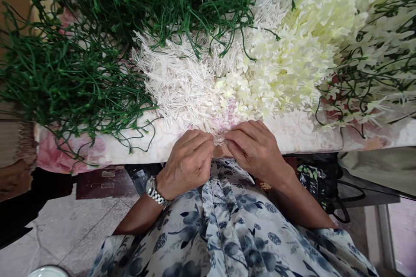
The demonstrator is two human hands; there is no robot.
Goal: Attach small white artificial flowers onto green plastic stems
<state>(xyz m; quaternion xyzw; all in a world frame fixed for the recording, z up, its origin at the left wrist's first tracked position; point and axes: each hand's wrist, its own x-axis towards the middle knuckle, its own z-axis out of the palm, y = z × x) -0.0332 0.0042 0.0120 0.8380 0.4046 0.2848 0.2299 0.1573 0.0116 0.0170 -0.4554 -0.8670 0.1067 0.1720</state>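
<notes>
My left hand [191, 158], with a silver watch on its wrist, is closed in a pinch at the table's front edge. Beside it my right hand [255, 145] also pinches, thumb against fingertips. Thin whitish strands [219, 138] show in the small gap between both hands; what each set of fingers holds is too small to make out. Just beyond them lies a heap of white spiky plastic pieces [182, 82]. Pale yellow-white artificial petals [276, 73] are piled to its right, reaching close to my right hand.
Green plastic stems [78, 78] form big tangled piles at the left and back. More white blossoms with green stems [373, 69] lie at the right. A floral cloth [299, 132] covers the table. Below the edge is a black bag [325, 181]; a person's arm [16, 179] shows at far left.
</notes>
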